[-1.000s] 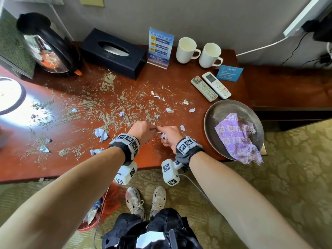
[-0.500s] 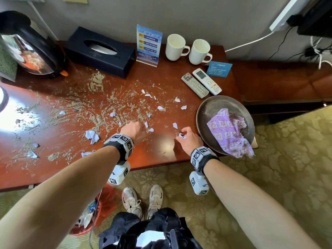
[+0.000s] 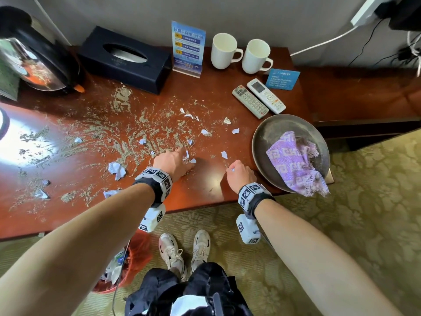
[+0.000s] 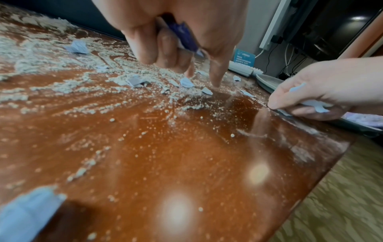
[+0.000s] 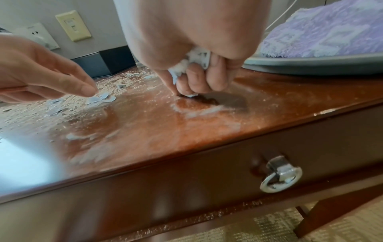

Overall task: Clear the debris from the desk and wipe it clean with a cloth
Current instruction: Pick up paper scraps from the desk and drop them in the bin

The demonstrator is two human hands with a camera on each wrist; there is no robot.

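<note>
Head view had both hands low over the front of the desk [image 3: 68,215], a reddish wood top. The right hand [image 3: 240,175] sat nearest the front edge, just beside the metal tray [image 3: 268,128]. Its fingers were curled in tight around a wad of paper scraps [image 5: 194,60], and the fingertips [image 5: 186,85] were pressed down on one more bit on the wood. The right wrist view showed that pretty clearly, plus a ring pull [image 5: 279,176] on the drawer front below.

The left hand [image 3: 174,163] was a little further in, to the left. In the left wrist view it had something blue tucked between the curled fingers [image 4: 165,47] and palm, with the index finger pointing straight down, its tip at or just above the desk next to a small paper piece [image 4: 207,90]. Couldn't tell if it actually touched.

Past the hands, gritty sandy debris [image 3: 127,137] was smeared across the middle and left of the desk, with torn paper bits [image 3: 205,132] scattered through it and a bigger crumpled piece [image 3: 116,169] off to the left.

The purple cloth [image 3: 296,160] lay in the tray, one corner hanging over its near rim.

Further back were two remotes [image 3: 258,100], a blue card [image 3: 282,79], two white mugs [image 3: 241,54], a sign stand [image 3: 188,47], a black tissue box [image 3: 125,59] and a kettle [image 3: 38,53] at far left.
</note>
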